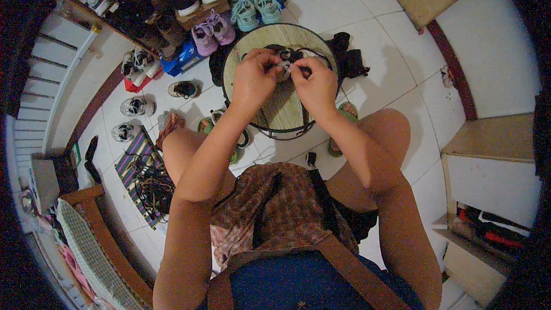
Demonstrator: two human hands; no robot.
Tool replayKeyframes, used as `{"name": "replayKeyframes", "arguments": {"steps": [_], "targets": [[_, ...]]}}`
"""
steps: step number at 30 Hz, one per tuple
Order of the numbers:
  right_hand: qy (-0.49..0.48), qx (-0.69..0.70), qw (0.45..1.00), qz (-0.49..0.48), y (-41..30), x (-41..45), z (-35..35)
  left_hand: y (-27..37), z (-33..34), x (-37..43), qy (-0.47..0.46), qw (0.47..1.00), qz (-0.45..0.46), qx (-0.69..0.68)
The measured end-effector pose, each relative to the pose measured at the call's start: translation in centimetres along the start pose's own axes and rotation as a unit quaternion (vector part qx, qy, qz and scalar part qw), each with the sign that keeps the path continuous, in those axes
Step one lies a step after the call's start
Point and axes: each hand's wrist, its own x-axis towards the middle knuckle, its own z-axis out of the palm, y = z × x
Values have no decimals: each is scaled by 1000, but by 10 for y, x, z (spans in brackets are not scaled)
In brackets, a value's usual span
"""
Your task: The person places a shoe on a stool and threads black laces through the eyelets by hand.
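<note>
Over a round stool with a wood-grain top (269, 112), both hands meet at a small greyish-white piece (282, 68). My left hand (254, 77) pinches it from one side, with the fingers curled over part of it. From the other side, thumb and forefinger of my right hand (316, 79) grip its edge. What the piece is, I cannot tell. Dark items with shiny parts (293, 54) lie on the stool just beyond my fingers. A dark strap (305, 114) runs down over the stool's near edge, below my right hand.
A shoe rack (114, 30) full of shoes stands at the far left, with lilac sneakers (213, 33) and mint sneakers (257, 10) near it. Tangled dark straps (150, 185) lie on a striped mat (129, 165). Black items (351, 58) lie beyond the stool. A cabinet (490, 172) stands right.
</note>
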Motion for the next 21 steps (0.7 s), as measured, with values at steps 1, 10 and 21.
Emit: {"name": "replayKeyframes", "arguments": {"steps": [1,10,21], "targets": [[0,0,1000,0,0,0,0,0,0,0,2,1000,7,4],[8,-22,1000,7,-4,-4,4,2,-1,-1,4,1000,18,6],[-58,97,993,31,14,-3,10,0,5,-6,13,995,82,49]]}}
